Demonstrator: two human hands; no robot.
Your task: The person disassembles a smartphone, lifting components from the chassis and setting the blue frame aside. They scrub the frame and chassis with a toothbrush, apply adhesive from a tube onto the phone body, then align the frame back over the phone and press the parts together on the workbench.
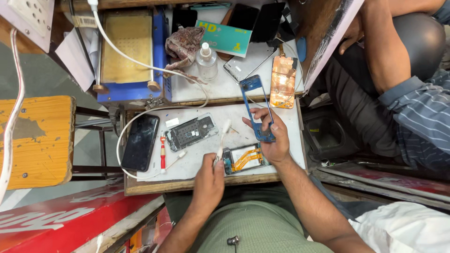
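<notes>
Right hand (pixel 273 138) grips blue phone frame (pixel 257 105) (fingers curled); left hand (pixel 209 180) pinches brush (pixel 222 139).

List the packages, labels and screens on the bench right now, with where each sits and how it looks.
Teal card package: upper shelf, flat rectangle, yellow and white print.
Dark phone: lower board's left end, black screen, off.
Two dark phones: top edge, leaning, black screens.
Striped label: top left, small pale rectangle.
Red sign: bottom left, white lettering.

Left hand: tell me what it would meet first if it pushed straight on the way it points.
Judging loosely, the left hand points up the bench along its white brush; beyond the tip lies the grey phone back cover, slightly left. Depth is unclear.
</notes>
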